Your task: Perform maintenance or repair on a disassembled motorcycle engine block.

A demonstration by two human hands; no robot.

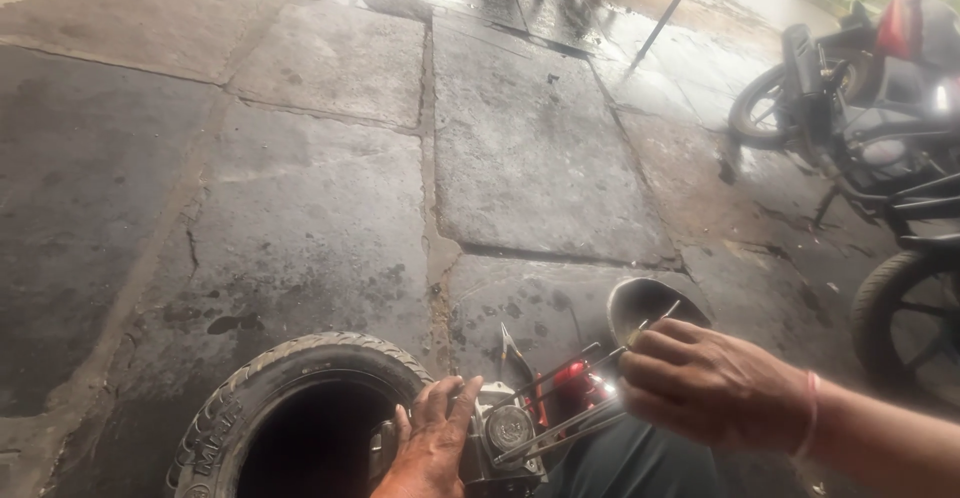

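Working low over the stone floor [300, 188], you have wide, bare slabs ahead and to your left, damp and stained with dark patches, with cracked joints running between them. That side is your open room. To your right the space closes in: a parked motorcycle [870, 108] stands along the edge, its rear wheel [910, 318] near your right forearm, and a thin pole [665, 13] leans further back.

Close in front of you, a tyre [290, 408] lies flat on the floor, its tread ring just beside your left hand [432, 448]. That hand rests flat, fingers together, on a small metal engine part [505, 438] with a round silvery cover, which sits between the tyre and your knee at the bottom edge of the view. Judging by how it lies, the part is off the bike and partly stripped, with work on it only midway; how much is left you cannot read from here.

Your right hand [705, 383] is curled closed, pinching a bundle of thin metal rods [570, 398] that run down toward the engine part. A small metal bowl [650, 303] sits just behind that hand, so mind it when you swing the rods. Something red [570, 373] shows under the rods; what it is you cannot tell.
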